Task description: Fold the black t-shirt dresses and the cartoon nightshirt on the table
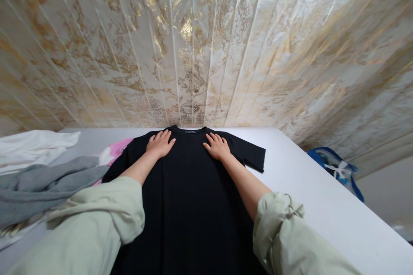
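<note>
A black T-shirt (193, 197) lies spread out on the white table (300, 197), its collar at the far edge. My left hand (160, 143) rests flat on the shirt just left of the neckline, fingers stretched out. On the other side of the neckline my right hand (217, 146) also lies flat on the fabric, with its fingers slightly apart. The right sleeve stretches out over the tabletop; the left one is partly hidden by my arm and reaches the pile of clothes.
On the left lie a grey garment (54, 184), a white garment (35, 148) and a pink-and-white cloth (114, 150). A gold-patterned curtain (193, 51) hangs behind the table. Beyond the right edge sits a blue-trimmed clear bag (337, 169).
</note>
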### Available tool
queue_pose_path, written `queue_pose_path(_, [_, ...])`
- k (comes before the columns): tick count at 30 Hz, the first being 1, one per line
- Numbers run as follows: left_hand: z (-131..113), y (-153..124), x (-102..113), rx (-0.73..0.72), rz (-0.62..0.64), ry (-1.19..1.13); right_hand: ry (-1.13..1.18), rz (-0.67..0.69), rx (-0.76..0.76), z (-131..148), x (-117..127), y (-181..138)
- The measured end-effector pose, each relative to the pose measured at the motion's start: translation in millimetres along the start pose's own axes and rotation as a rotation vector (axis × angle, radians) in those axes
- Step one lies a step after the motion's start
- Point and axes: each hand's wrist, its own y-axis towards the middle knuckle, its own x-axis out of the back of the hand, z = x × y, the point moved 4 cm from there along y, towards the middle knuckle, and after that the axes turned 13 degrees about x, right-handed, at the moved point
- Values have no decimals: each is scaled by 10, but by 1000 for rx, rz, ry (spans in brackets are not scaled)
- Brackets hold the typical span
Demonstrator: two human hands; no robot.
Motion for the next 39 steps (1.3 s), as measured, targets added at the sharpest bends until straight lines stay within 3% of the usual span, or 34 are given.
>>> queue_pose_path(5, [-31,-77,65,-11,23,19,0,14,-16,-32,11,82])
queue_pose_path(13, [-25,-913,-26,-22,-30,28,6,-3,5,-50,23,76])
queue_pose_path(17, [38,-1034,-38,-33,-63,16,58,-12,-7,42,164,-6])
queue_pose_path(21, [43,-999,-39,-39,-71,1,66,-85,48,362,258,-398])
queue_pose_path(25, [39,-1006,-53,-41,-69,-11,40,-39,206,584,111,-1072])
queue_pose_path(29, [50,-991,-52,-57,-53,-16,-4,-47,105,297,56,-1530])
queue_pose_path(33, [33,-1034,17,-55,-45,-19,-6,-59,67,16,126,-1611])
queue_pose_path(36, [2,-1311,64,-26,-68,-18,-15,-109,48,52,207,-1632])
queue_pose_path(39, [15,-1829,20,-63,-97,-26,-6,-143,56,350,244,-1764])
